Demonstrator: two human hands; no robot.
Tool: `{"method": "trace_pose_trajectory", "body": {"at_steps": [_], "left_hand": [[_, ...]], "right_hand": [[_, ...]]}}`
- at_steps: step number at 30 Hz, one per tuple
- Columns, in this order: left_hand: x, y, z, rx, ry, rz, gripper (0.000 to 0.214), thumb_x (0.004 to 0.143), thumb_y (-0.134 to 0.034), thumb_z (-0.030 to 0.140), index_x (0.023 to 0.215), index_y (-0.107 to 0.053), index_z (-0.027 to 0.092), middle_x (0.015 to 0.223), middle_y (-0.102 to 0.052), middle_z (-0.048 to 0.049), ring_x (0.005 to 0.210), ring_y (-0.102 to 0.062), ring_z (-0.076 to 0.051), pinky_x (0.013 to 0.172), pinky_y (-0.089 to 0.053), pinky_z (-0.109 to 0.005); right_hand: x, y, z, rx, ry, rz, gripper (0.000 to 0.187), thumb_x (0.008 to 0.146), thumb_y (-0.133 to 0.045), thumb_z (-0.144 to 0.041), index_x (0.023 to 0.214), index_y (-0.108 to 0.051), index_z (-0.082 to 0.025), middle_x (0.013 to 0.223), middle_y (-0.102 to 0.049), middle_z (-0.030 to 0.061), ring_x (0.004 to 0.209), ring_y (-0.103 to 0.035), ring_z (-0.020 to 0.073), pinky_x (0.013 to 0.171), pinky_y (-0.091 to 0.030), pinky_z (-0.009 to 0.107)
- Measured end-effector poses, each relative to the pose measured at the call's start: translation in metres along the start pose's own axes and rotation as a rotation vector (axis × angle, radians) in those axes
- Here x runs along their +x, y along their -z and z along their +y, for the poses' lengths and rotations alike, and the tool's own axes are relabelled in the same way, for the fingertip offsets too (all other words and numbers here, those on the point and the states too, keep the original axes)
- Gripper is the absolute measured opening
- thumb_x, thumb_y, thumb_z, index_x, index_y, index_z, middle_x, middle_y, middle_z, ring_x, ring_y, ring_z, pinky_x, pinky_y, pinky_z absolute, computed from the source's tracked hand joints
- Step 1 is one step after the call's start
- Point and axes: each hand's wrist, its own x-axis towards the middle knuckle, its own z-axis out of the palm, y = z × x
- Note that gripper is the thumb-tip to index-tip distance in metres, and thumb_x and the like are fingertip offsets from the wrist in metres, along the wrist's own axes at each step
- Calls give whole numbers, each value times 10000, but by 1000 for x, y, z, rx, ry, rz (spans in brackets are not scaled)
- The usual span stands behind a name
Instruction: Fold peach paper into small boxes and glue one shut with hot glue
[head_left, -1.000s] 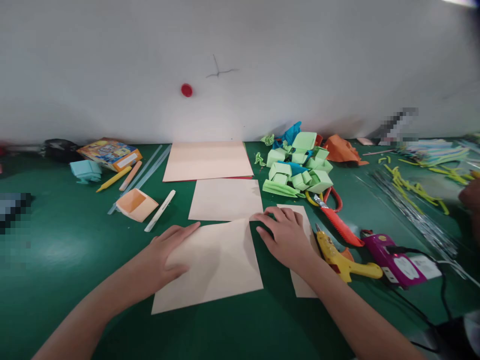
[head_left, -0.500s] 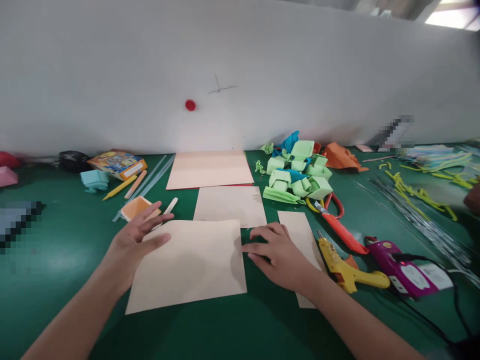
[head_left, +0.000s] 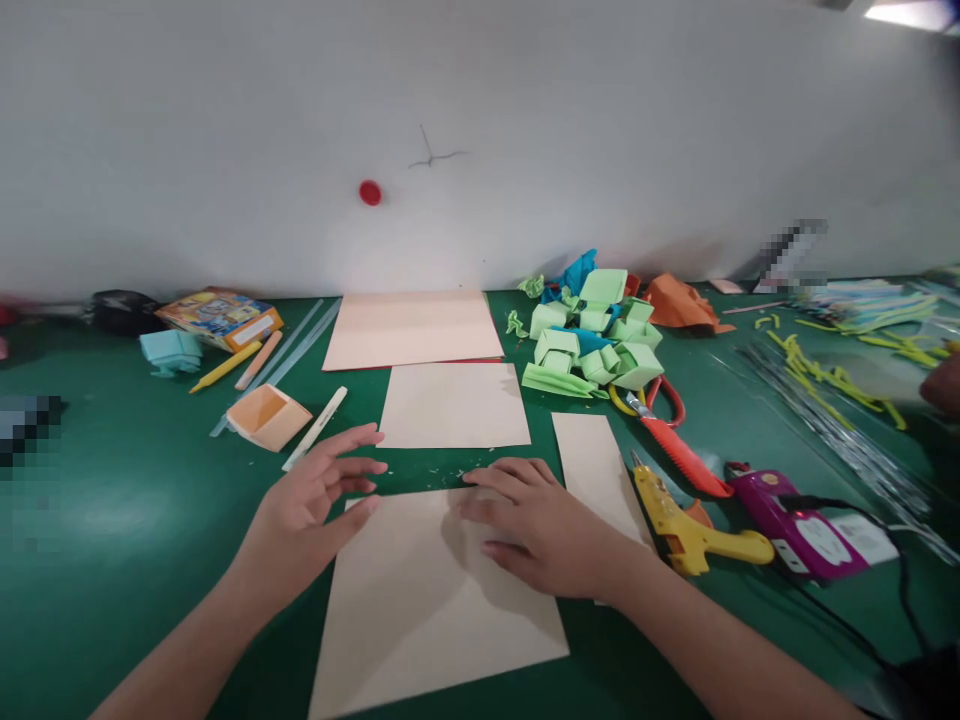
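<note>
A large cream paper sheet [head_left: 427, 610] lies in front of me on the green table. My left hand [head_left: 319, 500] hovers by its upper left corner, fingers apart and holding nothing. Over the sheet's upper right part is my right hand [head_left: 525, 520], palm down with spread fingers; whether the fingertips touch the paper is hard to tell. Beyond the sheet lies a smaller cream paper piece [head_left: 454, 405]. A narrow cream paper strip [head_left: 592, 460] sits partly under my right forearm. To the left are a white stick-like tool [head_left: 319, 425] and a folded peach paper box [head_left: 268, 416].
Peach sheets [head_left: 412, 330] lie by the wall. Green folded paper pieces [head_left: 592, 335] are heaped at the back right. Nearer are scissors [head_left: 664, 400], a red-handled cutter [head_left: 686, 455], a yellow glue gun [head_left: 694, 535] and a purple power strip [head_left: 799, 525] with a black cable.
The large sheet has moved toward me and to the right. My left hand has shifted right, uncovering the peach box, and my right hand now lies over the sheet rather than beside its edge.
</note>
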Motion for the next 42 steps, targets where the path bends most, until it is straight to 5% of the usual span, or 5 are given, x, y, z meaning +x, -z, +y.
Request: {"method": "trace_pose_trajectory", "body": {"at_steps": [11,19,24,31,42], "left_hand": [[-7,2,-14,1057,-57,-51,751,843,-529,709,1414,-570,222,1451,-520,-168,1352,-422,-461,1039,-381,-649],[-6,-6,-15,915,-243,-5,333,900,-593,504,1105,-745,289,1358,-616,-73,1284,-497,-384,1022,-437,-579],[-18,-18,-10,685,-528,-189,459,988,-463,187,1429,-527,300,1254,-682,-51,1126,-639,-210,936,-541,-337],[-23,-30,-4,769,-834,-425,518,973,-446,98,1471,-490,234,1418,-627,-58,1349,-545,-237,1101,-497,-405],[-16,-31,2,780,-1121,-459,410,1020,-491,126,1416,-548,211,1497,-550,-36,1464,-405,-199,1225,-377,-409]], "right_hand": [[0,-3,2,-136,-90,15,378,1030,-462,-319,1394,-562,-302,1520,-515,45,1252,-473,330,1009,-394,546],[1,-5,2,-168,-112,48,385,1033,-483,-333,1407,-568,-313,1512,-528,49,1256,-509,321,996,-422,534],[1,-4,9,-152,-83,61,374,1043,-469,-295,1393,-597,-263,1489,-563,52,1296,-541,266,1057,-452,477],[-1,0,15,-123,-94,75,375,1015,-460,-211,1344,-640,-210,1468,-586,61,1338,-550,232,1111,-461,423],[-13,15,11,-128,-14,1,434,1008,-471,-232,1436,-537,-201,1534,-510,94,1379,-507,268,1092,-485,469]]}}
